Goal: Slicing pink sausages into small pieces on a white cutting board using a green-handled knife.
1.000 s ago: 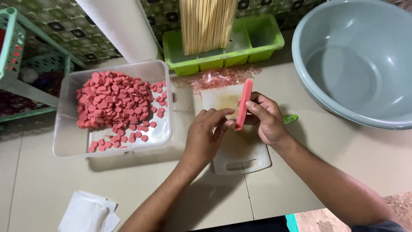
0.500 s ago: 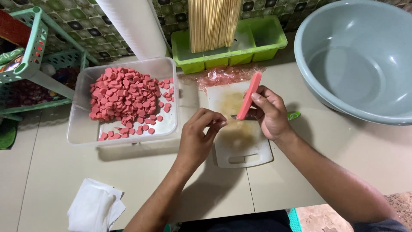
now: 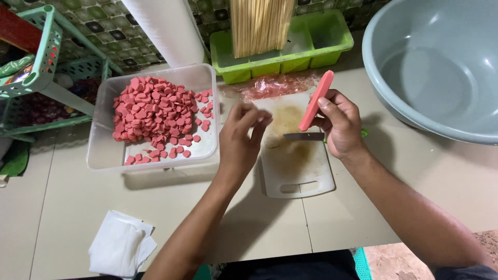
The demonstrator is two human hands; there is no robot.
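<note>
**Sausage held over the cutting board**

A white board point(image 3: 295, 166) lies at the centre of the tiled floor. At its 9 o'clock, just beside it, stands a clear tub point(image 3: 155, 161) heaped with pink slices point(image 3: 153, 111). At 12 o'clock a strip of crumpled plastic wrap point(image 3: 280, 85) touches the board's far edge, and beyond it a green tray point(image 3: 290, 57) holds a bundle of skewers point(image 3: 259, 23). A large grey basin point(image 3: 441, 72) fills 2 o'clock, well apart from the board. A green rack point(image 3: 41, 57) stands at 10 o'clock; a white cloth point(image 3: 122, 243) lies at 7 o'clock.

The right hand point(image 3: 340, 124) hovers over the board's upper right corner, fingers clamped on a whole pink sausage point(image 3: 315, 101) tilted up toward 1 o'clock. The same hand grips a knife point(image 3: 303, 136), its blade pointing to 9 o'clock above the board. The left hand point(image 3: 241, 137) hangs over the board's left edge, fingers loosely curled and blurred; whether it pinches anything cannot be told.
</note>
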